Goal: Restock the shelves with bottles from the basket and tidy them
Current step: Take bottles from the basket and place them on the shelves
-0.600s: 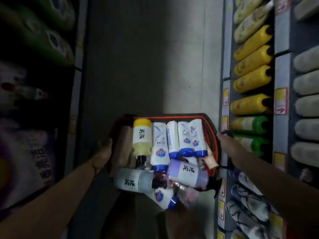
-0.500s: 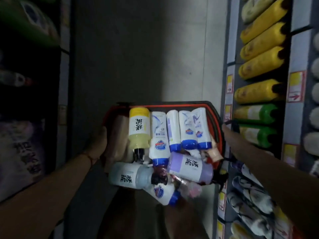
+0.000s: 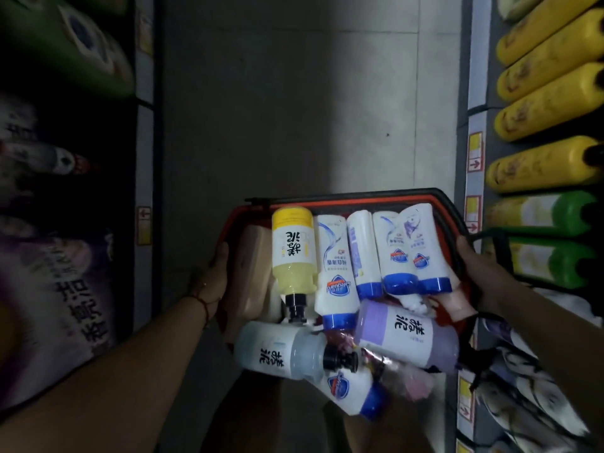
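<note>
The basket [image 3: 452,220], red with a dark rim, serves as the landmark; it is held over the aisle floor [image 3: 294,109] between two shelving units.

Left of the basket, a dark shelf unit [image 3: 143,142] carries green bottles [image 3: 65,44] at its upper part and purple printed packs [image 3: 58,289] lower down.

The left forearm runs from the lower left corner up to the basket's left wall. The left hand [image 3: 214,282] lies against that wall from outside, thumb up along the edge. The fingers go round the wall out of sight, so whether they are spread or pressed together cannot be told. A red cord sits on the wrist.

Inside the basket, from its left wall rightward: a tan pack [image 3: 253,269], a yellow bottle [image 3: 292,253] with its black cap toward the wearer, then four white bottles [image 3: 335,276] with blue caps, side by side. At the basket's near end lie a pale bottle [image 3: 277,353] with a black cap, a purple bottle [image 3: 408,331], and another blue-capped white bottle [image 3: 351,392], piled crosswise.

The right forearm enters from the lower right. The right hand [image 3: 480,273] grips the basket's right rim, its fingers curled over the dark edge.

Right of the basket, the shelf [image 3: 475,93] holds yellow bottles [image 3: 549,103] lying in rows, green-capped bottles [image 3: 552,214] level with the basket, and patterned white bottles [image 3: 529,393] below.
</note>
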The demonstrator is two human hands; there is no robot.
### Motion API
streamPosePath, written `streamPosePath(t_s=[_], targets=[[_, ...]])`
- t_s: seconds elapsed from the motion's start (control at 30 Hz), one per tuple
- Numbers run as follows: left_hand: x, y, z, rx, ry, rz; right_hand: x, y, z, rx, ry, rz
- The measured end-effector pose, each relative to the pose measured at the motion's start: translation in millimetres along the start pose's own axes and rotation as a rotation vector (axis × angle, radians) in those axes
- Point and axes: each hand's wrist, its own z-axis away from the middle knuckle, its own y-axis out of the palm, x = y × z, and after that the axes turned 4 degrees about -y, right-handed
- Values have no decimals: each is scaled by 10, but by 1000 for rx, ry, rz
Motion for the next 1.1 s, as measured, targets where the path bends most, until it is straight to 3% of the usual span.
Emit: streamPosePath(t_s=[0.1,0.2,0.4,0.5,0.63,0.8,1.1], targets=[[68,-165,62,-9,-49,48,-293,-241,-489,64,0,15],[149,-367,405,-21,-5,10,-242,-269,-50,50,-35,18],[91,-1098,1383,-27,-81,-7,178,-498,1446,52,-93,36],[-3,-1443,1909,0,-78,96,326,-692,2067,0,-94,32],[-179,-1752,2475,28,23,22,495,-697,2882,-48,-103,53],[-311,-2076,2471,10,149,-93,413,-710,2911,-43,-137,57],[-918,-2398,2365,38,226,-64,1174,-305,3360,-42,-280,60]])
